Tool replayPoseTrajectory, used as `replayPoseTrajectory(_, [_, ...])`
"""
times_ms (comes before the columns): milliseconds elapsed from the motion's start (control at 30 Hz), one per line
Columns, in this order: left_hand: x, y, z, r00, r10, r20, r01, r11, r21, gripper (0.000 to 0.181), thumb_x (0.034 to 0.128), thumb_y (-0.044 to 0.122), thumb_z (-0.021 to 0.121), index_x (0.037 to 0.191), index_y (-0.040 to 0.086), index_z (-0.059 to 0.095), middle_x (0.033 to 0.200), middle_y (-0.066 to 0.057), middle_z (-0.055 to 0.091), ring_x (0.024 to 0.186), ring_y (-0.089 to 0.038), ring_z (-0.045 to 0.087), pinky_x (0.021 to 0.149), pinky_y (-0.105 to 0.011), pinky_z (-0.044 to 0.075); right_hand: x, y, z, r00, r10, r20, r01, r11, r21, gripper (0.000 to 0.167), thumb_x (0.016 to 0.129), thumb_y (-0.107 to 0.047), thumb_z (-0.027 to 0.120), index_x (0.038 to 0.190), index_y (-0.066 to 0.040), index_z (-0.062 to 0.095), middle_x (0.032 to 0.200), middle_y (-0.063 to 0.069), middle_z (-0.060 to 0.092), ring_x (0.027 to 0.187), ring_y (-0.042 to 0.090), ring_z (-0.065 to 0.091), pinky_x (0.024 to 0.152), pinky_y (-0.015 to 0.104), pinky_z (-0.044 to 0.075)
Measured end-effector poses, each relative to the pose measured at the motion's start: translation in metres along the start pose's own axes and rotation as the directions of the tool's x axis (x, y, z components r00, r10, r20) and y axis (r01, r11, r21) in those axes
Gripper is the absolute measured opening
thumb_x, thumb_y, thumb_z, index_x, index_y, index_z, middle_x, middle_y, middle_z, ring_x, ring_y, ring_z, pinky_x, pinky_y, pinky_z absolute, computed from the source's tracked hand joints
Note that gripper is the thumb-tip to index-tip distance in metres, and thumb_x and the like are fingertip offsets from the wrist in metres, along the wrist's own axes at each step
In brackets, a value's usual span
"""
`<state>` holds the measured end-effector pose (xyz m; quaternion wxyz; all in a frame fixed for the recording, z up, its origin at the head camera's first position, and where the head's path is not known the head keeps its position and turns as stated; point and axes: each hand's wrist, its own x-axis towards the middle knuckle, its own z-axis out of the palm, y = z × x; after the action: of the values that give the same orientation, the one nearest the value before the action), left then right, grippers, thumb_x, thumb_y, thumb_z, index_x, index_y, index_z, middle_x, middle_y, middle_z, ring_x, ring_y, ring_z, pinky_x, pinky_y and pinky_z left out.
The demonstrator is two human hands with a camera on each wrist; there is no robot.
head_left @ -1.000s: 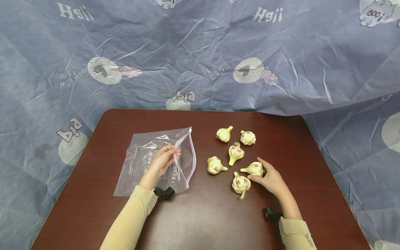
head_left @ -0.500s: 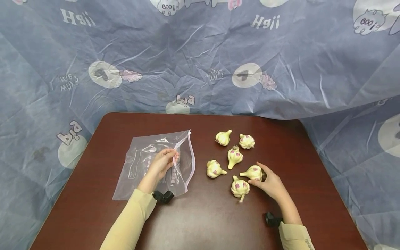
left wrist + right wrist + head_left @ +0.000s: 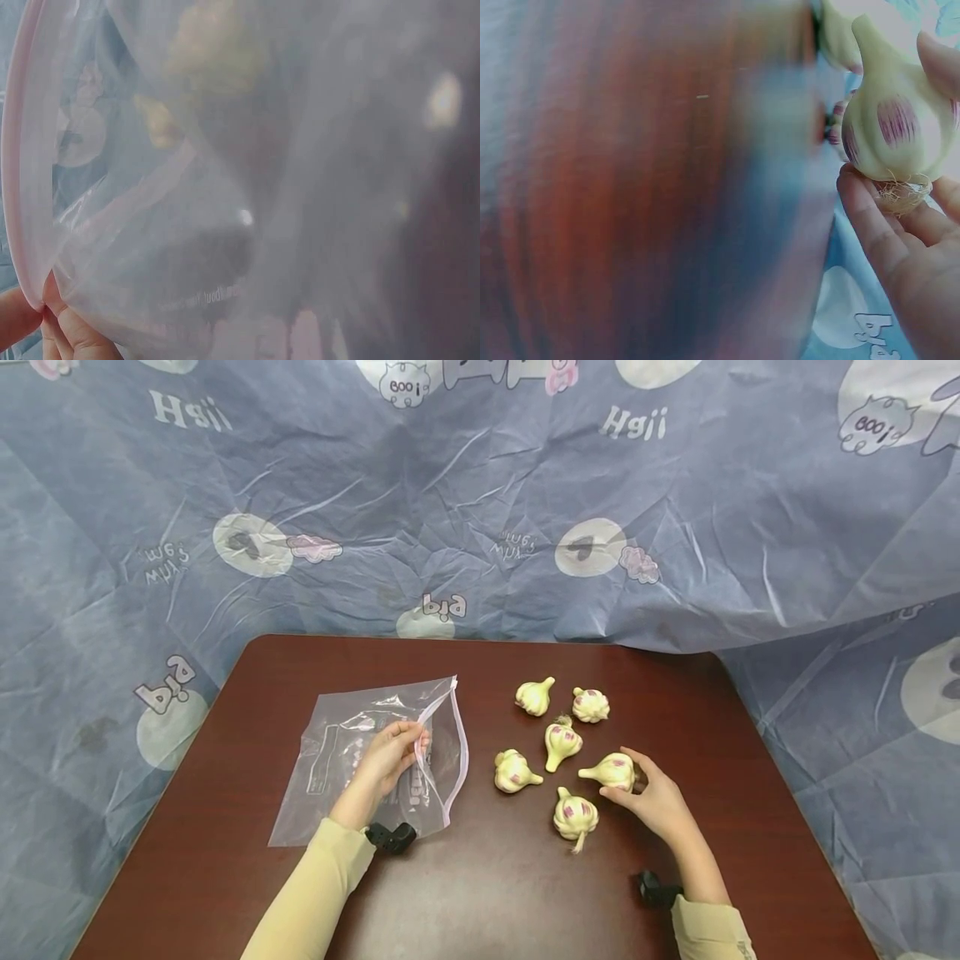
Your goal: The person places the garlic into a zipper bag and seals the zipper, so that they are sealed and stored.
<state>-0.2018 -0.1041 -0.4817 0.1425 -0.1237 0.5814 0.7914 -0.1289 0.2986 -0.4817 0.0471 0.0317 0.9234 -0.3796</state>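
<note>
Taking twelve o'clock as the far edge of the glossy reddish-brown wooden bench, a clear plastic zip bag with a pink seal strip lies toward nine o'clock, its mouth facing three. The person's left hand pinches one lip of that mouth between thumb and fingers; the other lip bows away toward three o'clock, leaving a gap.

The person's right hand, at three o'clock, grips a pale yellow-green garlic bulb with purple patches between thumb and fingers, its stem pointing to nine. Whether this bulb touches the bench cannot be told.

Around it, five similar loose garlic bulbs sit apart from one another: one at nine o'clock, two near ten, one at eleven, and one just beside it between seven and eight.

A strip of bench separates the bag from the nearest bulb, and a broad shiny stretch lies between the forearms at six. Bands of wood also run along the left and right edges. Beyond the far edge hangs a wrinkled blue-grey cartoon-printed cloth.
</note>
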Motion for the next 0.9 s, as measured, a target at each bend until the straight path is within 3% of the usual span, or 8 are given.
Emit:
replayPoseTrajectory(300, [0.000, -0.005, 0.000, 1.000, -0.001, -0.006, 0.001, 1.000, 0.003, 0.011, 0.1003, 0.003, 0.050, 0.110, -0.002, 0.049, 0.084, 0.003, 0.063, 0.075, -0.003, 0.062, 0.070, -0.014, 0.054, 0.009, -0.027, -0.007, 0.999, -0.034, -0.011, 0.034, 0.998, 0.053, 0.085, 0.084, -0.037, 0.078, 0.151, -0.008, 0.034, 0.138, 0.023, 0.053, 0.119, 0.040, 0.059, 0.093, 0.049, 0.054])
replayPoseTrajectory(467, [0.001, -0.005, 0.001, 1.000, -0.005, -0.001, 0.005, 1.000, -0.009, 0.009, 0.1002, 0.003, 0.051, 0.108, 0.000, 0.050, 0.084, 0.003, 0.063, 0.075, -0.004, 0.062, 0.071, -0.014, 0.054, 0.017, -0.053, -0.006, 0.998, -0.064, 0.004, 0.063, 0.992, 0.113, 0.086, 0.082, -0.037, 0.080, 0.151, -0.011, 0.035, 0.135, 0.018, 0.056, 0.117, 0.036, 0.061, 0.091, 0.043, 0.055])
replayPoseTrajectory(700, [0.001, -0.001, 0.005, 1.000, -0.007, 0.014, 0.007, 1.000, -0.010, 0.009, 0.1003, 0.004, 0.051, 0.108, -0.001, 0.050, 0.084, 0.002, 0.063, 0.076, -0.004, 0.062, 0.072, -0.015, 0.054, 0.031, -0.097, 0.003, 0.989, -0.145, 0.030, 0.138, 0.976, 0.167, 0.083, 0.080, -0.029, 0.083, 0.149, -0.017, 0.040, 0.147, 0.014, 0.047, 0.112, 0.032, 0.063, 0.080, 0.031, 0.055])
replayPoseTrajectory(900, [0.002, 0.002, 0.009, 1.000, -0.015, 0.016, 0.015, 1.000, 0.019, 0.013, 0.1007, 0.005, 0.051, 0.112, -0.001, 0.050, 0.086, 0.002, 0.064, 0.075, -0.003, 0.061, 0.070, -0.013, 0.054, 0.041, -0.130, 0.019, 0.979, -0.192, 0.073, 0.171, 0.957, 0.234, 0.086, 0.079, -0.028, 0.084, 0.150, -0.016, 0.038, 0.149, 0.011, 0.045, 0.123, 0.032, 0.057, 0.096, 0.045, 0.053])
